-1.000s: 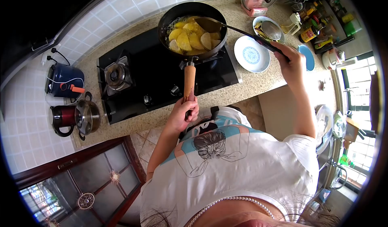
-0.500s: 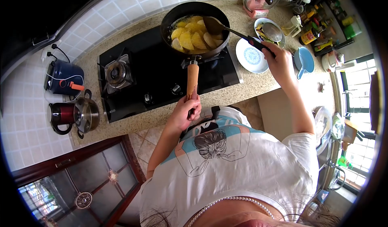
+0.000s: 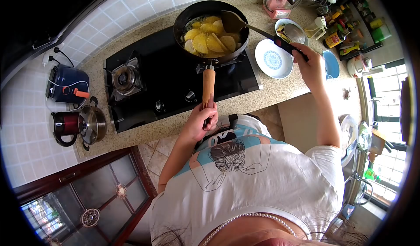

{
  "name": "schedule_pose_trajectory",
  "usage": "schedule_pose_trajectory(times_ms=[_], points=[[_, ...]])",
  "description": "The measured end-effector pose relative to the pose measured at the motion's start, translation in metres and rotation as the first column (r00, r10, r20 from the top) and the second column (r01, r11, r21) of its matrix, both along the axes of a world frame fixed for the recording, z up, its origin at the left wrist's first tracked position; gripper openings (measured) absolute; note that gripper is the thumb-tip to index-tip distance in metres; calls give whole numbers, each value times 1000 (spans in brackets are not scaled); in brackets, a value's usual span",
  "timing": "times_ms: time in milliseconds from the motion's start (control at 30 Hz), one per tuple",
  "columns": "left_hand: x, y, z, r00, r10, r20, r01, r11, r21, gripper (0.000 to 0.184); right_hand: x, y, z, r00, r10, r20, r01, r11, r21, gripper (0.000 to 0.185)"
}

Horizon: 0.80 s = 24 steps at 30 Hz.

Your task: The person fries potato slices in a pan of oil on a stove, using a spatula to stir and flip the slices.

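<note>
My left hand (image 3: pixel 204 120) is closed around the wooden handle (image 3: pixel 208 86) of a dark wok (image 3: pixel 183 16) on the right burner of the stove. Yellow slices (image 3: pixel 205 42), which look like potato, lie in bubbling oil inside it. My right hand (image 3: pixel 311 68) grips the black handle of a spatula (image 3: pixel 258 30). The spatula's blade is in the right part of the wok, at the edge of the slices. Below my right hand's fingers, to the left, a white plate with a blue pattern (image 3: pixel 274 59) sits on the counter.
Beside the plate are a bowl with a strainer (image 3: pixel 294 33) and a blue dipper (image 3: pixel 331 65). Seasoning bottles (image 3: pixel 334 39) line the back right. To the left stand an unused burner (image 3: pixel 126 78), a lidded pot (image 3: pixel 92 125), a dark red kettle (image 3: pixel 65 128) and a navy appliance (image 3: pixel 68 84).
My right hand has shifted slightly right and down, drawing the spatula handle along. The slices in the wok have been rearranged. My left hand stays on the wok handle.
</note>
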<state>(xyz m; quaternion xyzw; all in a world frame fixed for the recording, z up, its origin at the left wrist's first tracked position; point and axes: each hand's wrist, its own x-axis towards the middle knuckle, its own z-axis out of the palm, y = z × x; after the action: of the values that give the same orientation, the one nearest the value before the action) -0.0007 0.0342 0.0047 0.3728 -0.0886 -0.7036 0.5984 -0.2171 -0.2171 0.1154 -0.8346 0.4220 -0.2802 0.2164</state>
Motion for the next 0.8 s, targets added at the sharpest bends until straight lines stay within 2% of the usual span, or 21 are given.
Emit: schedule_pose_trajectory(times_ms=[167,233,333,433,500,600,667,800], points=[[1,0,-1,1000,-1,-6,1,1000,2,13,-4,10,22,1000,5,-15,-5,1000,-14,24],[1,0,-2,1000,-6,-13,6,1000,-5,13,-6,11,23,997,48,-62,-55,992,-117,23],[0,0,1,1000,6,11,-6,1000,17,13,3,16,22,993,102,-63,-111,982,-151,22],[0,0,-1,1000,0,-11,0,1000,28,12,16,16,22,990,98,-105,-105,993,-60,19],[-1,0,0,1000,7,-7,-7,1000,30,12,16,11,15,991,106,-82,-110,993,-45,19],[0,1,-2,1000,19,-13,-19,999,30,11,15,13,12,992,120,-29,-122,986,-113,21],[-1,2,-3,1000,12,-20,-12,1000,28,11,7,11,3,977,211,-18,-207,935,-289,24],[0,1,-1,998,30,-54,-28,999,30,8,-3,14,4,983,180,23,-169,955,-245,31]])
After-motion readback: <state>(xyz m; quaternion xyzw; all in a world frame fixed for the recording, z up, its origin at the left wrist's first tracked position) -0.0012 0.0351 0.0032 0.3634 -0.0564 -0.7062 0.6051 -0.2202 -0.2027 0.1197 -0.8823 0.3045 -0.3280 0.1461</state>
